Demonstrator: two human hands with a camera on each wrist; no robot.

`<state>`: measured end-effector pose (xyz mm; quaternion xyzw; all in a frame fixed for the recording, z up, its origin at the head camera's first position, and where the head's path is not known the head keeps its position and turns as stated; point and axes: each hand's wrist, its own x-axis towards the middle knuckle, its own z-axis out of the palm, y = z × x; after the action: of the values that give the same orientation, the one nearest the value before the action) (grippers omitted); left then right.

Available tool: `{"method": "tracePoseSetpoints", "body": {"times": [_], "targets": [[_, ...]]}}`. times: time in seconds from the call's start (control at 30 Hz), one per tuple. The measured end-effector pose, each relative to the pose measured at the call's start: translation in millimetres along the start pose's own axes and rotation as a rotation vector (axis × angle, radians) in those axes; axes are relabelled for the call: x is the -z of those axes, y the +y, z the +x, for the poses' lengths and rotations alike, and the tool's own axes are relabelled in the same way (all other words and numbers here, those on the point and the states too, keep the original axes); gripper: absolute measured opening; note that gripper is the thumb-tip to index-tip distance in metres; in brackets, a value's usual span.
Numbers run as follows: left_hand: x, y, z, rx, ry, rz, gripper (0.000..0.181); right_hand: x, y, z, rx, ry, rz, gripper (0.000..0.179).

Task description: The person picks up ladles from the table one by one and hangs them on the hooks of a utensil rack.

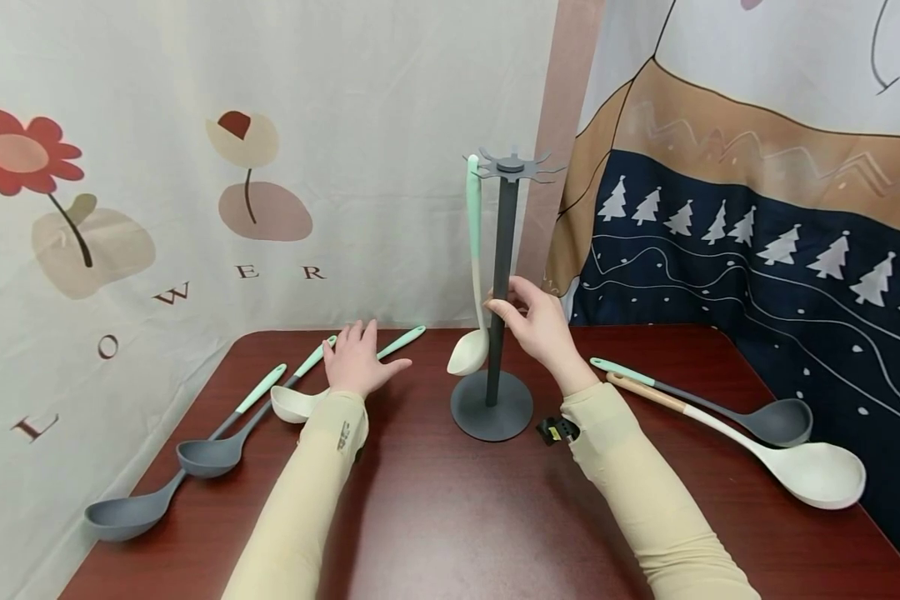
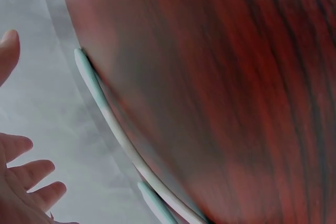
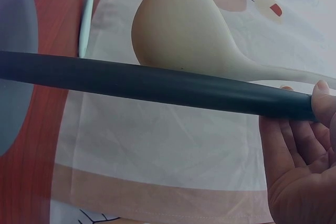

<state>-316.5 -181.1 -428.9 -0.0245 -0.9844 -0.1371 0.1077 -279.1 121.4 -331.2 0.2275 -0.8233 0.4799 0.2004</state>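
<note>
A dark grey utensil stand (image 1: 503, 250) with a round base and a hooked top stands upright near the table's back. From one hook hangs a ladle (image 1: 468, 352) with a white bowl and mint handle, on the pole's left side. My right hand (image 1: 537, 323) grips the pole about halfway up; in the right wrist view, thumb and fingers (image 3: 294, 145) lie around it beside the ladle's neck. My left hand (image 1: 357, 364), fingers spread, holds nothing and overlaps a second white ladle (image 1: 292, 404) with a mint handle (image 2: 89, 74) lying on the table.
Two grey ladles (image 1: 212, 457) with mint handles lie at the left, one crossing the other. At the right lie a grey ladle (image 1: 783, 422) with a mint handle and a large white ladle (image 1: 825, 475) with a tan handle. Printed cloth (image 1: 390, 167) hangs behind the reddish-brown table (image 1: 450, 517).
</note>
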Motion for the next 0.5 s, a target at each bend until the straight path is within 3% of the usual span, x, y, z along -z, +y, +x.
{"method": "tracePoseSetpoints", "body": {"times": [0.5], "targets": [[2.6, -11.4, -3.2, 0.045, -0.056, 0.012, 0.09, 0.5, -0.7, 0.4, 0.0, -0.003, 0.006, 0.017]]}}
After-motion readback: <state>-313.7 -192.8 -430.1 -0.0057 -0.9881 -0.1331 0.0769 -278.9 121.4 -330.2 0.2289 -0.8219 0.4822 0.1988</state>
